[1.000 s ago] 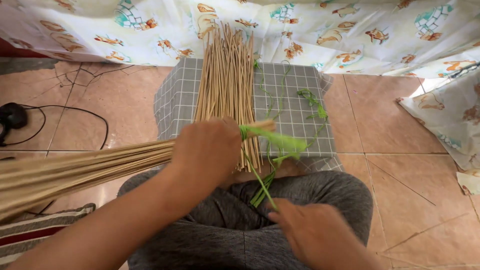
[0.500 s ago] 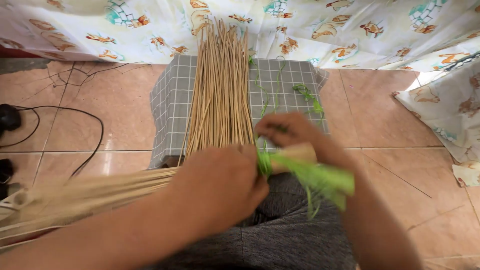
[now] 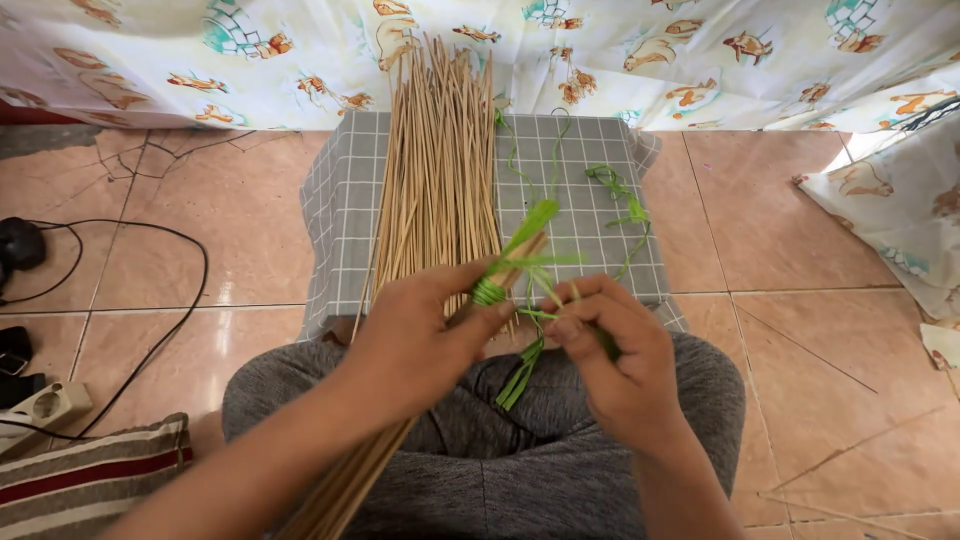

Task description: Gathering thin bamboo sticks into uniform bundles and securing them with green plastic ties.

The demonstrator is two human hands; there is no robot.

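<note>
Left hand (image 3: 420, 335): enters from lower left, forearm angled up toward centre, fingers curled and clamped around a bundle of thin tan sticks (image 3: 365, 470). The bundle runs from the lower left edge, under the palm, and its tip pokes out just past the thumb, pointing up and right. A few turns of green strip (image 3: 490, 290) are wound round the bundle right at the thumb tip.

Right hand (image 3: 615, 365): comes up from the lower right, knuckles toward the camera, fingertips pinched shut on the green strip just right of the bundle tip. Loose ends of the strip fan above the hands and hang down between them. The two hands sit close together, almost touching, over the lap.

Below the hands: legs in grey trousers (image 3: 480, 450).

Beyond the hands: a low worktop under a grey checked cloth (image 3: 340, 210), carrying a loose sheaf of long sticks (image 3: 440, 170) laid lengthwise away from the person. More green strips (image 3: 615, 195) lie on the cloth, right of the sheaf.

Room: terracotta tile floor (image 3: 800, 230). Patterned fabric (image 3: 640, 50) hangs across the far side. Left of the hands: black cable (image 3: 150, 300), white power strip (image 3: 45, 405), striped cushion (image 3: 90, 475).
</note>
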